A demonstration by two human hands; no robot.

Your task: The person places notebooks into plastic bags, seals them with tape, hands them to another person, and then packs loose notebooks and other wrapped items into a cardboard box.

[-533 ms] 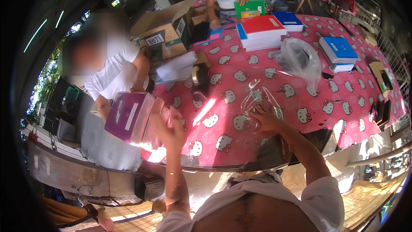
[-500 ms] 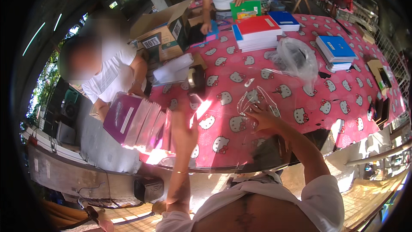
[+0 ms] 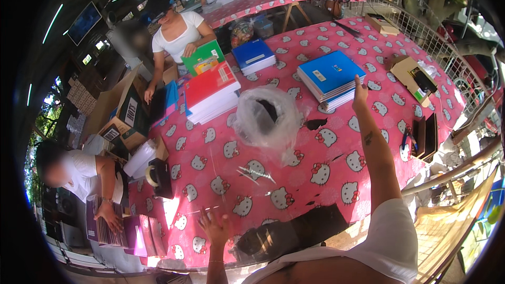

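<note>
My right hand (image 3: 360, 93) is stretched out to the near right corner of a stack of blue notebooks (image 3: 332, 73). Its fingers lie along the stack's side, and some are partly hidden. At the table's near edge my left hand (image 3: 214, 227) is empty, its fingers spread over the pink cat-print cloth (image 3: 210, 186). Clear plastic film (image 3: 258, 172) glints on the cloth ahead of it. Beyond lies a crumpled clear plastic bag (image 3: 265, 118), with a dark thing showing through.
A red-topped notebook stack (image 3: 211, 92), a darker blue stack (image 3: 254, 57) and a cardboard box (image 3: 126, 113) stand farther off. A tape dispenser (image 3: 159, 178) is at left. Co-workers handle a green notebook (image 3: 204, 59) and purple notebooks (image 3: 105, 221). An open cardboard tray (image 3: 413, 81) lies right.
My view has swung to the right. My right hand has left the clear plastic and reached the blue stack. My left hand has moved away from the purple notebooks.
</note>
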